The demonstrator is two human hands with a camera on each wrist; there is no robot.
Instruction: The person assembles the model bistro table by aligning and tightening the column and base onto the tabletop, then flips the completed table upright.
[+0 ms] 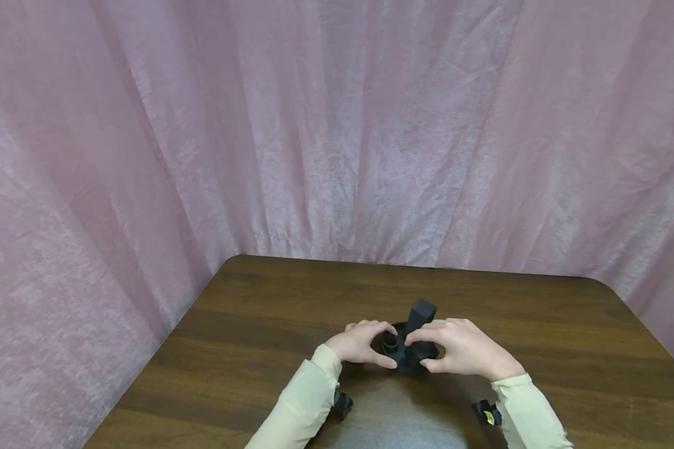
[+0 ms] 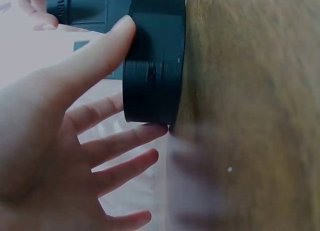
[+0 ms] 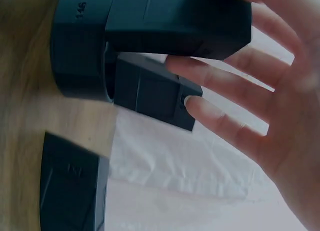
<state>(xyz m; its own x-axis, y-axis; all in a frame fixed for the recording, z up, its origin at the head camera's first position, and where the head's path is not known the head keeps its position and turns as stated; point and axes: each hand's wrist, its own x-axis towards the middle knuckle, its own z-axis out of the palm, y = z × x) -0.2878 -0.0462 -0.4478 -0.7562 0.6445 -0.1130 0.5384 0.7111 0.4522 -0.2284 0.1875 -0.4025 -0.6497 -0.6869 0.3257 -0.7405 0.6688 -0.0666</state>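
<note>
Lower centre: left hand (image 1: pixel 365 344) clasps black round base (image 2: pixel 154 86), likely steadying it; right hand (image 1: pixel 465 350) pinches block (image 3: pixel 177 26) at its rim.

Three dark blocks (image 3: pixel 155 93), one round base (image 2: pixel 154 66), one table (image 1: pixel 286 293) show.

1. Curtain (image 1: pixel 365 137): pink, softly lustrous cloth in vertical folds, which you see beyond your grip and off to both sides.
2. Table (image 1: pixel 326 287): brown, wood-grained top beneath your grip; far corners rounded.
3. Sheen (image 1: pixel 421 421): pale light reflected on the tabletop, on your side of the grip.
</note>
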